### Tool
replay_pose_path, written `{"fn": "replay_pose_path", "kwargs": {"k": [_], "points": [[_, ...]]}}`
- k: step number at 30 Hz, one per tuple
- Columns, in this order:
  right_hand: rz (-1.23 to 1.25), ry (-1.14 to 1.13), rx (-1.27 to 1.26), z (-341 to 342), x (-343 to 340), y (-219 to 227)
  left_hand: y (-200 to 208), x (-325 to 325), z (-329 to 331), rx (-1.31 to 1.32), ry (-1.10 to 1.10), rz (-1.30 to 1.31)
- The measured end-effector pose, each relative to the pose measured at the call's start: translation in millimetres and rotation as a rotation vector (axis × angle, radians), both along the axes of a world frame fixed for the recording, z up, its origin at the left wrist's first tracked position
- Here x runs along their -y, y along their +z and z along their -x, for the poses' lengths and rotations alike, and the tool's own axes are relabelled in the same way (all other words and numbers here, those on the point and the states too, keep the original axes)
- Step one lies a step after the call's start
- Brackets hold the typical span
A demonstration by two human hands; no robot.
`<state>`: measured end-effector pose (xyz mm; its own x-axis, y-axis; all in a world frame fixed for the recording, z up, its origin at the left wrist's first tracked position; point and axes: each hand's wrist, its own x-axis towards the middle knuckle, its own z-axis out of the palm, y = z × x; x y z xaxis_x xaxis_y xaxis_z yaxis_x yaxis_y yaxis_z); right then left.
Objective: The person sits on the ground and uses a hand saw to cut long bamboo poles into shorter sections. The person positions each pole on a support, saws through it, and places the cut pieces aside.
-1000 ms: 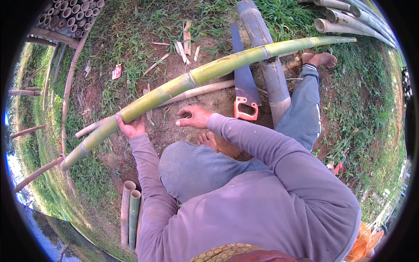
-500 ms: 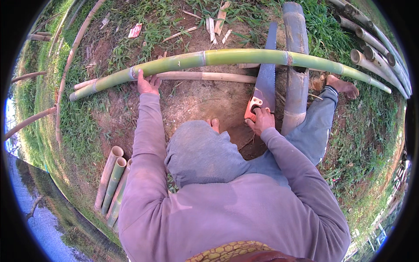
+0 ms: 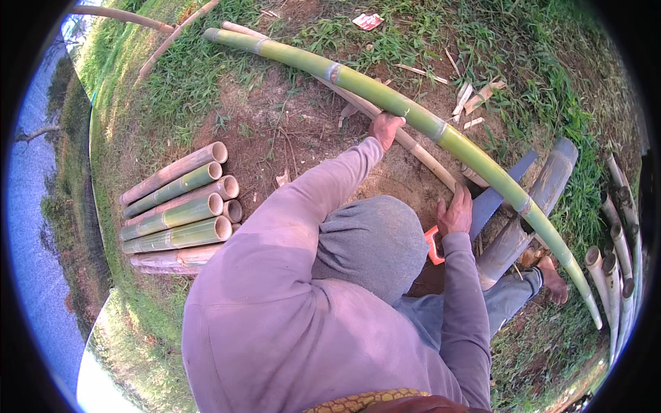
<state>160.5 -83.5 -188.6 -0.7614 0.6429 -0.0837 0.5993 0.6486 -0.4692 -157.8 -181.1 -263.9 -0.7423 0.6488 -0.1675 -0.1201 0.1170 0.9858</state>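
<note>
A long, curved green bamboo pole (image 3: pixel 475 153) slants from the upper left to the lower right. My left hand (image 3: pixel 387 129) is closed against its near edge around mid-length, with some fingers hidden beneath it. Below runs a thinner tan bamboo pole (image 3: pixel 425 157), partly covered by the green one. My right hand (image 3: pixel 456 210) is by the tan pole's near end, fingers stretched out and holding nothing. Beside that hand lies a handsaw (image 3: pixel 487 208) with an orange handle, its blade passing under the green pole. The green pole crosses a thick grey bamboo log (image 3: pixel 506 249) with a notch in it.
Several cut bamboo lengths (image 3: pixel 180 234) are stacked on the grass to my left. More bamboo poles (image 3: pixel 613 275) lie at the far right. Split bamboo scraps (image 3: pixel 482 96) and a red-and-white wrapper (image 3: pixel 368 21) are scattered ahead. My bare foot (image 3: pixel 552 281) is beside the log.
My right hand has let go of the saw handle and opened. My left hand has shifted rightward along the green pole. The view has turned left, bringing more stacked bamboo into sight.
</note>
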Motion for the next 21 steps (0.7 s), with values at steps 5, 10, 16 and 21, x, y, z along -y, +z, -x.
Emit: {"fn": "replay_pose_path", "kwargs": {"k": [5, 10, 16, 21], "points": [[0.039, 0.067, 0.279, 10.6, -27.9, -36.1, 63.4, -43.7, 9.5, 0.774, 0.499, -0.309], [-0.005, 0.049, 0.419, 30.3, -31.0, -30.8, 77.4, -56.6, 16.2, 0.659, 0.612, -0.133], [-0.106, 0.098, 0.497, 45.5, -34.1, -52.9, 50.9, -99.0, 33.6, 0.493, 0.552, -0.081], [0.192, -0.007, 0.321, 33.0, -10.6, -46.1, 53.6, -95.7, 31.3, 0.417, 0.376, 0.010]]}}
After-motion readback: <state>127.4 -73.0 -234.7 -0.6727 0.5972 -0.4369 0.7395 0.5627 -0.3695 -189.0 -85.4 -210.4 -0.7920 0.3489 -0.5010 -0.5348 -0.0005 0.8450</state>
